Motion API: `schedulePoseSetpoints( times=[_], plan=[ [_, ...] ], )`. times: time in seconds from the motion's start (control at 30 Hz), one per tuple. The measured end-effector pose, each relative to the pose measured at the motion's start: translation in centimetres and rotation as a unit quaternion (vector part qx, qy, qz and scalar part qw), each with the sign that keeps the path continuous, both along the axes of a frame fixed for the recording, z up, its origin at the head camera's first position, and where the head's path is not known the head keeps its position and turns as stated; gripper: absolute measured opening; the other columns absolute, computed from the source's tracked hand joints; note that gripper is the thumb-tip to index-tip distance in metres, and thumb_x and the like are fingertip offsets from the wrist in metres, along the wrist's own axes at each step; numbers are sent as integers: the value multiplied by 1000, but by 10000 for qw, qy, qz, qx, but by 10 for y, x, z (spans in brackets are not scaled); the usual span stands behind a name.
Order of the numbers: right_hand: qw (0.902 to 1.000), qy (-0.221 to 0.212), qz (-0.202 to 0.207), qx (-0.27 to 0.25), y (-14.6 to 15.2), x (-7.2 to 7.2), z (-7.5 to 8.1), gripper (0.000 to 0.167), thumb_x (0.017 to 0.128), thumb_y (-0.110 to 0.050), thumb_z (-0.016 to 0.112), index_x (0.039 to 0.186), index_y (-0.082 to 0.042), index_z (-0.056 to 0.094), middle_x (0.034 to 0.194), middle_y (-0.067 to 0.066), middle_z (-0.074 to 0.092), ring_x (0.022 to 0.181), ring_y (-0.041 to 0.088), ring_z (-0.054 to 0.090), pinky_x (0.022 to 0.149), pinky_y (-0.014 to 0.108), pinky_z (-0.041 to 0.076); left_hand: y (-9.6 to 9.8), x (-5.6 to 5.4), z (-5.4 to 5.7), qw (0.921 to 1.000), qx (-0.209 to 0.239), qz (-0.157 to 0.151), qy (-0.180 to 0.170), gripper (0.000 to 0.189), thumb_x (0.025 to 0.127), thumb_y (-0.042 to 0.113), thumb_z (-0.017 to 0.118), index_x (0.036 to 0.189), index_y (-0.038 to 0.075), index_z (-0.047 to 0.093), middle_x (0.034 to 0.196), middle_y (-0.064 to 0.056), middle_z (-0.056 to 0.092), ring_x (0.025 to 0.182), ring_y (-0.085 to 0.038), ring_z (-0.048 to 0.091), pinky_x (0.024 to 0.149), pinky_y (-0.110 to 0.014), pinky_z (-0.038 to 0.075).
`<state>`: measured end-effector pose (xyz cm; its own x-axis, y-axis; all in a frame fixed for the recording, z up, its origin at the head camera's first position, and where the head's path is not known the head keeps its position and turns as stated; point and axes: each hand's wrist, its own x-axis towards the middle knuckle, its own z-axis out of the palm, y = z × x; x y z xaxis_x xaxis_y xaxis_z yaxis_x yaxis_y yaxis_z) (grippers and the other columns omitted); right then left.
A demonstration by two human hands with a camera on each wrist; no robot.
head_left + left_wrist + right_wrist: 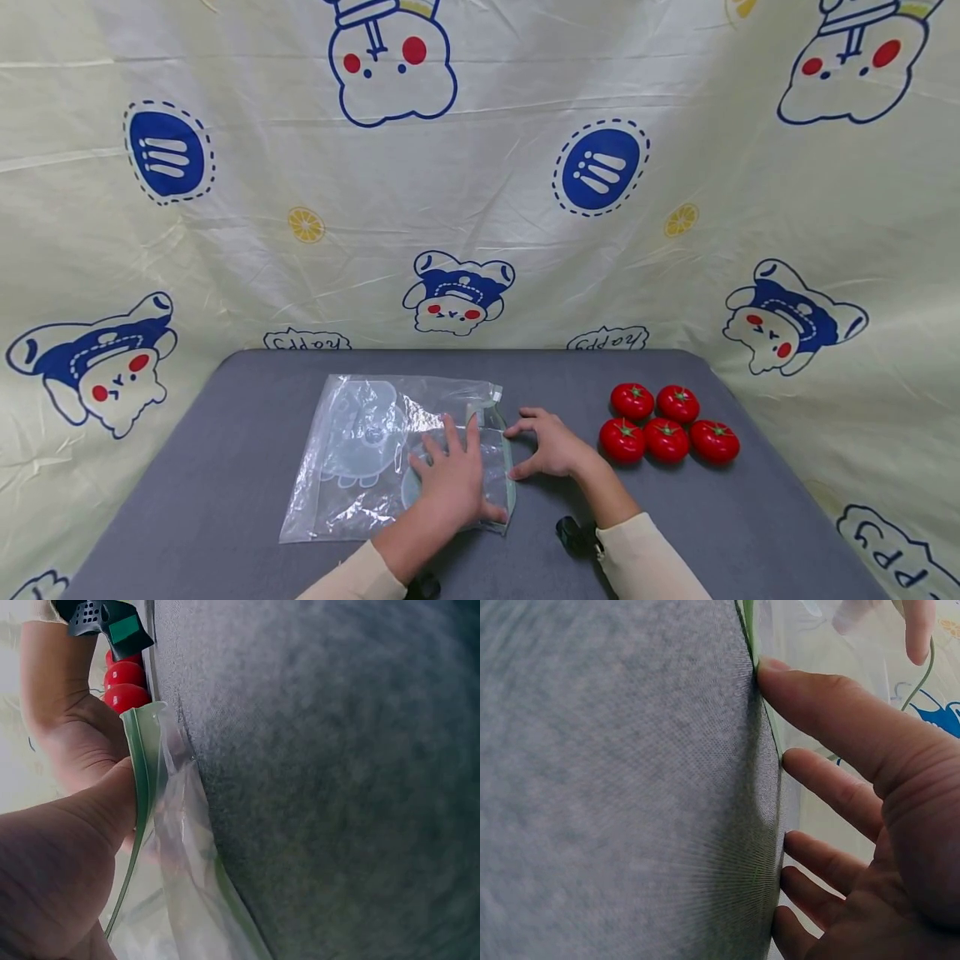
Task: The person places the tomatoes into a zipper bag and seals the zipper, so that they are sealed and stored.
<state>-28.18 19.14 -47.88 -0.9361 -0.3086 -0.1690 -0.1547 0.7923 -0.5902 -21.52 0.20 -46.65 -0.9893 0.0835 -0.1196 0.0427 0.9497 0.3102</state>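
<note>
Your left hand (450, 483) is lying spread on a clear plastic bag (345, 518), its fingers wide apart, its thumb meeting the green strip (512, 493) along the bag's right edge (whether the thumb is going under that strip, you cannot tell). Your right hand (558, 446) is curving loosely at the same edge with a wide gap between thumb and fingers, its thumb tip touching the strip. Between the strip and the layer beneath, the left wrist view is showing a gap. Pale blue figures (363, 442) are showing on the bag, which is lying flat left of centre, creased and catching the light.

You are wearing cream sleeves (648, 557), with a black device (573, 536) sitting by the right wrist. Under everything, the dark grey worktop (240, 467) is showing a fine, cloth-like grain close up, and its far corners are rounding off. Over on the right, well apart from the bag, five red tomatoes (666, 440) are sitting close together, two behind three.

Beyond the worktop, a wrinkled cream backdrop (487, 167) is hanging behind and along both sides, carrying upside-down cartoon bears (461, 293), blue ovals (167, 153) with dashed outlines and yellow citrus slices (306, 225).
</note>
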Motion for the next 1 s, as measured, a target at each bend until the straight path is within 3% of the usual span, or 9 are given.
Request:
schedulePoseSetpoints(
  times=[0.5,1.0],
  plan=[
    [10000,55,45,-45,0,1,-1,50,72,-25,94,119,-22,75,160,18,41,147,47,32,115,68,33,1,-2,-3,9999,9,28,-138,146,49,63,97,163,18,18,169,-25,18,147,-62,24,110,-79,28],
    [9999,20,117,-31,-1,7,-1,60,74,-26,93,129,-20,71,164,21,36,152,46,29,119,67,28,0,-1,-1,9999,109,-8,-125,144,50,62,98,162,17,19,167,-27,21,146,-61,27,110,-80,28]
  ],
)
